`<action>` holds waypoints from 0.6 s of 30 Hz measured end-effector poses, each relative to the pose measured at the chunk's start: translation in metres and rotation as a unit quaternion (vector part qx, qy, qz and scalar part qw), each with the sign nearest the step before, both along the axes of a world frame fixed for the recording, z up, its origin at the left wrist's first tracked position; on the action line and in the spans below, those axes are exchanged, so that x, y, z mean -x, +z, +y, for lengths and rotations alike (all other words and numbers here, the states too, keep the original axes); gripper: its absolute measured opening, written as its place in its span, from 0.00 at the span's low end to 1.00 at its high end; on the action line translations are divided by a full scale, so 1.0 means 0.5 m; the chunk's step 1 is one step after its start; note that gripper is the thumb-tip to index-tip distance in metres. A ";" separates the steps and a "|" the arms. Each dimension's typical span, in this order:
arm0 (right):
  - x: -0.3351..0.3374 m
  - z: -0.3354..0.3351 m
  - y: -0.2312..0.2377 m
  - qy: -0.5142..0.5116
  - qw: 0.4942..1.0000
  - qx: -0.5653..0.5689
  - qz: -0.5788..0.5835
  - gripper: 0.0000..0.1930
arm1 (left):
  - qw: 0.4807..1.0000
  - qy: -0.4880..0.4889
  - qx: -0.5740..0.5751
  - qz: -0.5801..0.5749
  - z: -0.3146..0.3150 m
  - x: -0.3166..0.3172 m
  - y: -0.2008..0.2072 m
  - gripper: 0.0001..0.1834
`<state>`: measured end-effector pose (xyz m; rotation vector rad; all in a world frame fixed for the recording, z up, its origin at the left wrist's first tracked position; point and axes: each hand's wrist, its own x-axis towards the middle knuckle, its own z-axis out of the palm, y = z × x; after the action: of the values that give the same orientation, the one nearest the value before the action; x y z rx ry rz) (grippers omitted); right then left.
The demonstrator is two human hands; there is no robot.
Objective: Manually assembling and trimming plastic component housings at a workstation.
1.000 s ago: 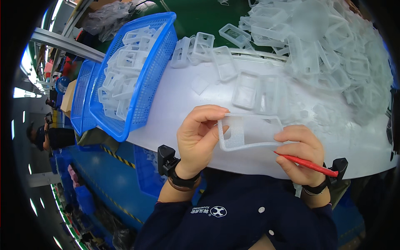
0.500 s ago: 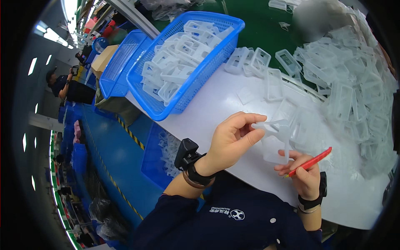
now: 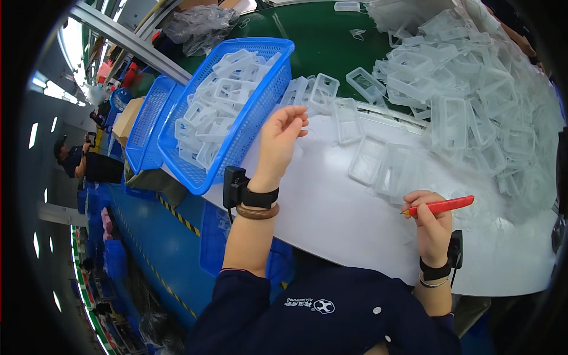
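Note:
My left hand (image 3: 281,141) is raised beside the right rim of the blue perforated basket (image 3: 260,112). Its fingers curl loosely with the thumb apart, and no piece shows in them. Translucent plastic frames fill the basket, and a few more frames (image 3: 322,92) lie just beyond my fingertips. My right hand (image 3: 433,222) grips a slim red-handled tool (image 3: 445,205) with a yellowish tip pointing left, low over the white table (image 3: 331,219). Clear rectangular pieces (image 3: 368,160) lie flat between my hands.
A large heap of translucent frames (image 3: 467,112) covers the right side, spilling from a clear plastic bag. Behind the table runs a green surface (image 3: 313,35). A second blue basket (image 3: 155,118) and a blue bin (image 3: 214,236) sit at left. Another person (image 3: 80,157) stands far left.
My left hand has let go of the translucent piece and moved up and left toward the basket. The right hand still holds the red tool, now pointing more level. The view has shifted.

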<state>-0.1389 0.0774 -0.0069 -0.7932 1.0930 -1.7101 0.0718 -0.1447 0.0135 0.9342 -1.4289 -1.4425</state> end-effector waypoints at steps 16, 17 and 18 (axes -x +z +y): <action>0.008 0.015 -0.005 0.000 1.000 -0.009 -0.013 0.05 | 0.950 -0.029 0.252 -0.182 0.047 0.086 0.013 0.11; 0.006 0.015 0.005 -0.004 1.000 -0.014 -0.014 0.05 | 0.956 -0.030 0.257 -0.134 0.066 0.083 0.022 0.12; -0.003 0.011 0.024 0.008 1.000 0.010 -0.015 0.05 | 0.958 -0.036 0.251 -0.135 0.089 0.080 0.028 0.12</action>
<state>-0.1372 0.0830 0.0050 -0.7835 1.0476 -1.7164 0.0317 -0.1003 0.0274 0.7724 -1.9313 -0.9453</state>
